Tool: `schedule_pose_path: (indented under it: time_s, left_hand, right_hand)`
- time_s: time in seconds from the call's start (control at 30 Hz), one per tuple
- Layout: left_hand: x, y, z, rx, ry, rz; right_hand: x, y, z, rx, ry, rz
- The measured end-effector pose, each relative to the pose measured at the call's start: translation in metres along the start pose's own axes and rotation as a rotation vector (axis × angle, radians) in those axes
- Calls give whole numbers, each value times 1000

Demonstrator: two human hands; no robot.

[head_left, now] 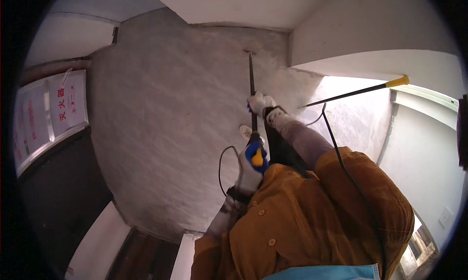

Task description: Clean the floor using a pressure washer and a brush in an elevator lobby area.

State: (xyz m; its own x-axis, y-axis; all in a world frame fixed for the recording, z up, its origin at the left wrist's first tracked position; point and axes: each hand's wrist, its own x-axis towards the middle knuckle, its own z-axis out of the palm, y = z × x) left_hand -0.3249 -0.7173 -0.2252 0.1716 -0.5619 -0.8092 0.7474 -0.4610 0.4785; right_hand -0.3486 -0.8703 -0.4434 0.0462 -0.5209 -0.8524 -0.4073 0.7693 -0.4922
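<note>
A long-handled floor scraper [252, 77] with a black pole slants away from me. Its narrow crosswise head [249, 52] rests on the grey concrete floor [161, 109]. My right hand [257, 103], in a white glove with blue on it, is wrapped round the middle of the pole. Nearer my body, my left hand [251, 168] wears a similar glove and is closed on the handle's end, where a yellow grip [258, 157] shows. The fingers of both hands are partly hidden. My white shoes [246, 131] are beside the pole.
Another black pole with a yellow grip [397, 81] slants at the right beside the bright doorway. Thin black cables [336, 143] run along my arms. White walls [370, 31] bound the floor at the far side. At the left stands a white cabinet [68, 104] with red lettering.
</note>
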Motion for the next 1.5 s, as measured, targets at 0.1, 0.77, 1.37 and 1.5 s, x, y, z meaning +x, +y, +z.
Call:
schedule_pose_path:
  time_s: [0.1,0.77,1.37,1.5]
  left_hand:
    - [-10,-5,-3,234,-118,59]
    - [39,24,56,822,-121,349]
    - [36,26,88,709,-95,308]
    - [21,-3,51,72,-55,-146]
  right_hand:
    - [23,62,-8,-236,130,-74]
    - [11,-82,-55,-412,62,-6]
    - [40,-48,-67,-178,-59,28]
    - [19,-28,-83,-535,-71,-282]
